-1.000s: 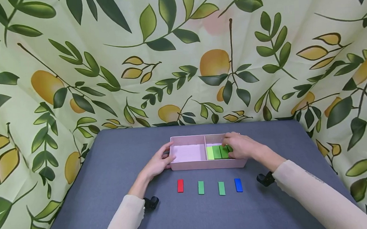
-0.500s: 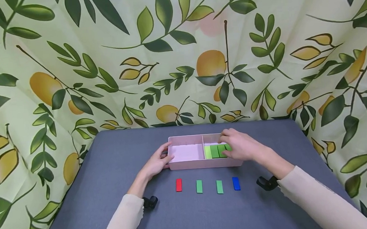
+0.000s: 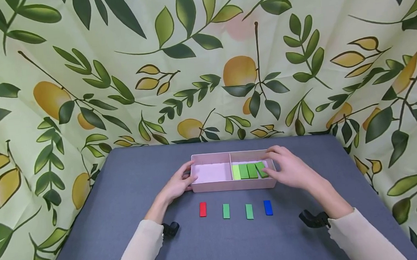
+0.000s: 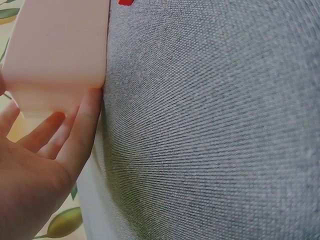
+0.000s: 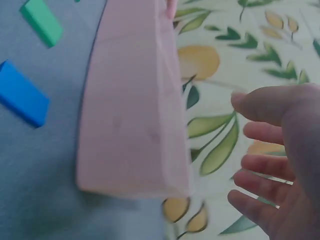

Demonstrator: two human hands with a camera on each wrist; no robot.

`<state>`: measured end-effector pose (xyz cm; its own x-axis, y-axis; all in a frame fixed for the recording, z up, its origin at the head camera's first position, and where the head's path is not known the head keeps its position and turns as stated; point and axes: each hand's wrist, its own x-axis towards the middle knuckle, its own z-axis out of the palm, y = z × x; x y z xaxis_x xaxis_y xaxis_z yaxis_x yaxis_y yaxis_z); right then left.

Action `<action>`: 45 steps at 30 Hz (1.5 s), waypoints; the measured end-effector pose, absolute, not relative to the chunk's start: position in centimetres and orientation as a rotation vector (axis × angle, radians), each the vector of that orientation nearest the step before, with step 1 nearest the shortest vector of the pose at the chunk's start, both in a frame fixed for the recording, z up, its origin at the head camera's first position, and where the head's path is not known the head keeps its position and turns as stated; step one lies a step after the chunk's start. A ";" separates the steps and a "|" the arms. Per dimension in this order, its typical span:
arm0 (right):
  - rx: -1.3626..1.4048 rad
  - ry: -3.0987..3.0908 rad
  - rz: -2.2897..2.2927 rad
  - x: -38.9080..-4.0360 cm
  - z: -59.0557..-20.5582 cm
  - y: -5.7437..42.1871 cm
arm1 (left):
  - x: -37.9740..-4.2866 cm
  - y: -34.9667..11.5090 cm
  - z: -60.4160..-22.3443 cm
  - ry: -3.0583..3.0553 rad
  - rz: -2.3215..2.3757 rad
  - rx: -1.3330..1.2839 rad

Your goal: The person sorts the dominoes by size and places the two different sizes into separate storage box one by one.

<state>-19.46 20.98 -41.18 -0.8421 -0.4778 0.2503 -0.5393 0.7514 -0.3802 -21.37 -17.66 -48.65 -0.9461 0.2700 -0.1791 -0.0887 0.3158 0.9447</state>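
Observation:
A pink two-compartment box [image 3: 233,186] stands at the back of the table. My left hand [image 3: 177,184] holds its left end; in the left wrist view the fingertips [image 4: 91,97] press on the end wall near the bottom edge. My right hand [image 3: 293,168] is over the right end, fingers apart and holding nothing. In the right compartment lie a light green tile [image 3: 236,172] and several darker green ones in a row. The rightmost green tile [image 3: 261,169] leans askew, with the right thumb beside it. The left compartment [image 3: 213,173] shows only its bare floor.
On the grey-blue cloth in front of the box lie a red tile [image 3: 203,209], two green tiles, one at the left [image 3: 226,211] and one at the right [image 3: 249,211], and a blue tile [image 3: 268,207]. A leaf-patterned curtain [image 3: 203,65] hangs behind the table.
My right hand has drawn back to the right from the green tiles and spread its fingers, uncovering the askew rightmost tile. The left hand stays on the box end.

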 end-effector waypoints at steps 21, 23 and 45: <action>0.397 -2.850 1.493 -20.1 -49.6 24.7 | -21.4 -17.6 -48.8 2.288 1.663 0.155; 0.396 -2.818 1.561 -20.2 -49.9 24.7 | -21.4 -17.6 -48.7 2.299 1.652 0.162; 0.291 -2.724 1.921 -20.1 -50.6 24.6 | -19.9 -15.7 -46.1 2.929 1.216 0.286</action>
<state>-20.08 24.63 -50.55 -0.9643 -0.2565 -0.0661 -0.0238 0.3324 -0.9428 -19.94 -15.72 -46.13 -0.9830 0.1485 0.1079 0.1813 0.6922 0.6986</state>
